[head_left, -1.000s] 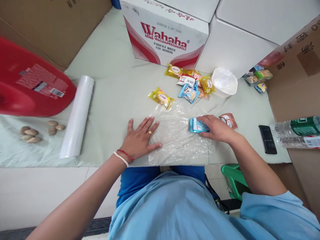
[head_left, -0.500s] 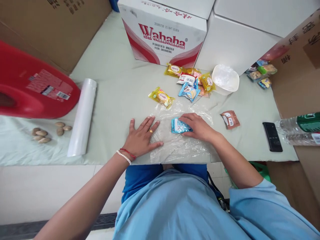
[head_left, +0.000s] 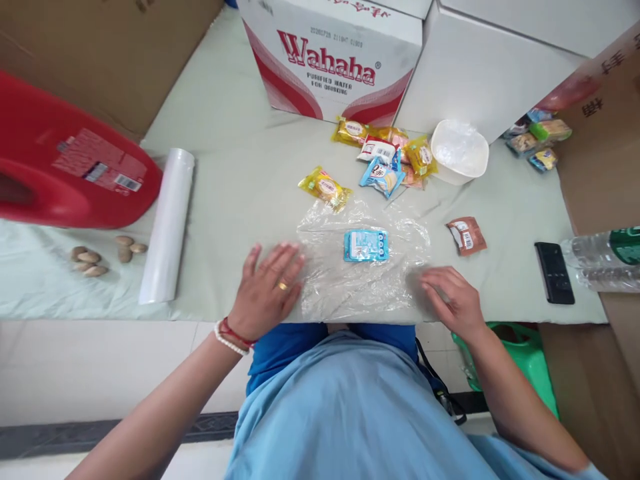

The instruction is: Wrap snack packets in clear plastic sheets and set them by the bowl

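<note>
A sheet of clear plastic wrap (head_left: 350,280) lies flat near the table's front edge. A small blue snack packet (head_left: 366,245) rests in the middle of it, touched by neither hand. My left hand (head_left: 267,290) is spread flat at the sheet's left edge, fingers apart, a ring on one finger and bracelets at the wrist. My right hand (head_left: 450,300) lies at the sheet's right edge with fingers stretched out, holding nothing. Both hands look slightly smeared by motion.
A roll of plastic wrap (head_left: 167,223) lies to the left beside a red jug (head_left: 65,167) and several nuts (head_left: 100,253). Behind the sheet are several snack packets (head_left: 385,160), a white tub (head_left: 460,160), a brown packet (head_left: 466,235), a Wahaha box (head_left: 330,60), a remote (head_left: 554,272) and bottles (head_left: 605,257).
My right hand carried the blue packet left onto the middle of the sheet, let go and pulled back to the sheet's right edge. My left hand slid slightly toward me.
</note>
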